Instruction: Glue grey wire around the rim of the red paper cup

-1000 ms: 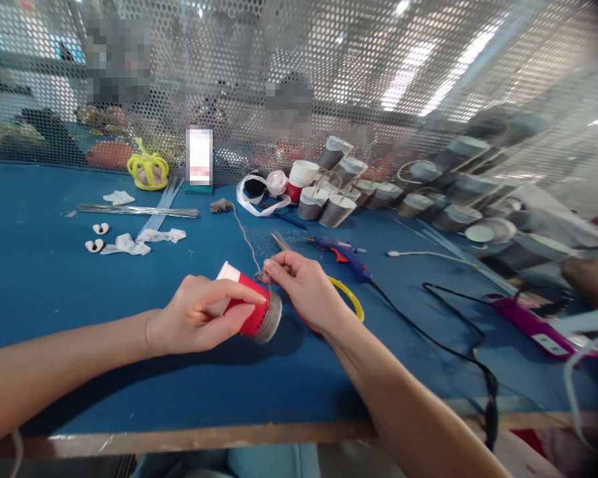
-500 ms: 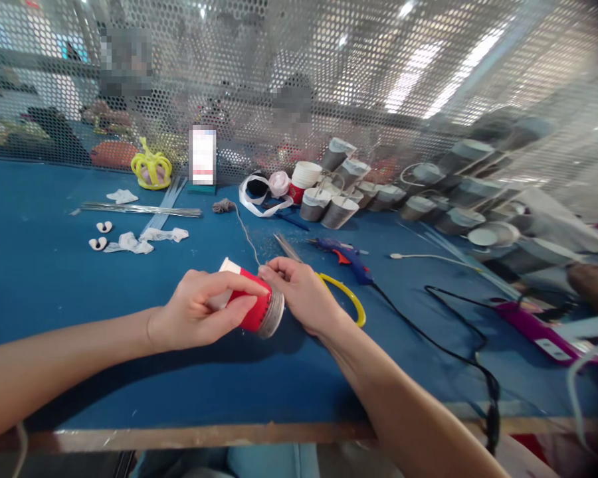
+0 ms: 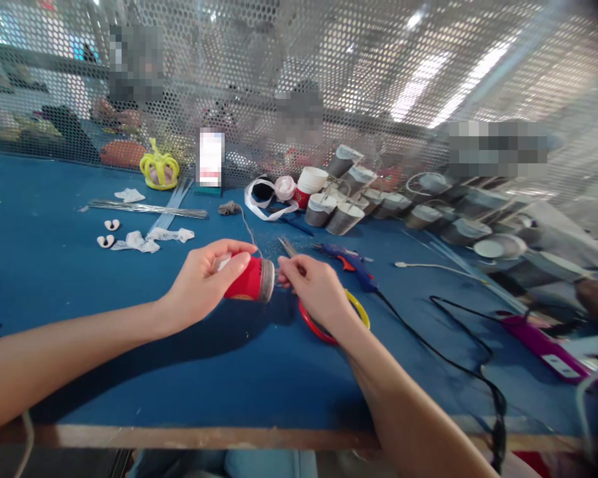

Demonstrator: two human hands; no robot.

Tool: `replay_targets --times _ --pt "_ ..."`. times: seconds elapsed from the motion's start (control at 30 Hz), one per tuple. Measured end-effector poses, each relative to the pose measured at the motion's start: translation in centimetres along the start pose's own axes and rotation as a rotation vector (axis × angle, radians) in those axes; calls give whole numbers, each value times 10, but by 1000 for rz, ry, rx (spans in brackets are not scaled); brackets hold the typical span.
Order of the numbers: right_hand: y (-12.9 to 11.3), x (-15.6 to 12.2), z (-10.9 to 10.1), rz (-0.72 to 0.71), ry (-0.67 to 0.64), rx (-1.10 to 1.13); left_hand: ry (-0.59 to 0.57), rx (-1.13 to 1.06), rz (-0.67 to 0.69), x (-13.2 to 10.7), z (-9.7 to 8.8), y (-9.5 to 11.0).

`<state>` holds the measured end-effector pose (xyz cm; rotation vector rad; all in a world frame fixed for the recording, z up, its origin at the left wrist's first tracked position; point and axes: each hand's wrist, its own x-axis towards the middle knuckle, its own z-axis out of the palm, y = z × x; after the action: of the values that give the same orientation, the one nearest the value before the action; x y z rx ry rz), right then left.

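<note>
My left hand (image 3: 204, 279) is wrapped round a red paper cup (image 3: 249, 279) held on its side above the blue table, its bottom end banded with grey yarn. A grey yarn strand (image 3: 249, 232) runs from the cup back to a small yarn bundle (image 3: 228, 208). My right hand (image 3: 315, 289) is closed in a pinch just right of the cup's bottom, apparently on the yarn's end. Under that hand lie scissors with red and yellow handles (image 3: 329, 320), blades (image 3: 288, 247) pointing away.
A blue glue gun (image 3: 346, 257) with a black cable (image 3: 453, 338) lies to the right. Several yarn-wrapped cups (image 3: 343, 217) and a white cup stack (image 3: 311, 180) stand behind. A yellow crown (image 3: 159, 171), metal rods (image 3: 144, 209) and white scraps (image 3: 137, 242) lie left. Mesh screen behind; wooden table edge (image 3: 204, 437) near.
The left hand has lifted and turned the cup more level and farther from me. My right hand slid to the cup's bottom end, uncovering the scissors' red handle.
</note>
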<state>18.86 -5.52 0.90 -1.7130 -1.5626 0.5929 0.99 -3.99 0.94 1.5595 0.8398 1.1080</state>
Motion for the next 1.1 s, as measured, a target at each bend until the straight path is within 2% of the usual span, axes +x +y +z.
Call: replay_targets --times 0.07,0.13,0.23,0.33,0.6,1.1 --pt "-3 -3 -4 -36 31 117 12 14 18 2 -1 -2" --pt "-7 -9 -3 -97 1 200 23 100 64 2 -1 -3" --pt "-12 -19 3 -184 -26 173 32 218 118 2 0 -4" --pt "-14 -25 9 -231 6 111 15 284 154 1 0 -6" --pt "-14 -25 13 -211 43 62 -14 404 194 -2 -1 -11" --pt "-13 -25 15 -217 62 1 -26 456 276 -3 -2 -13"
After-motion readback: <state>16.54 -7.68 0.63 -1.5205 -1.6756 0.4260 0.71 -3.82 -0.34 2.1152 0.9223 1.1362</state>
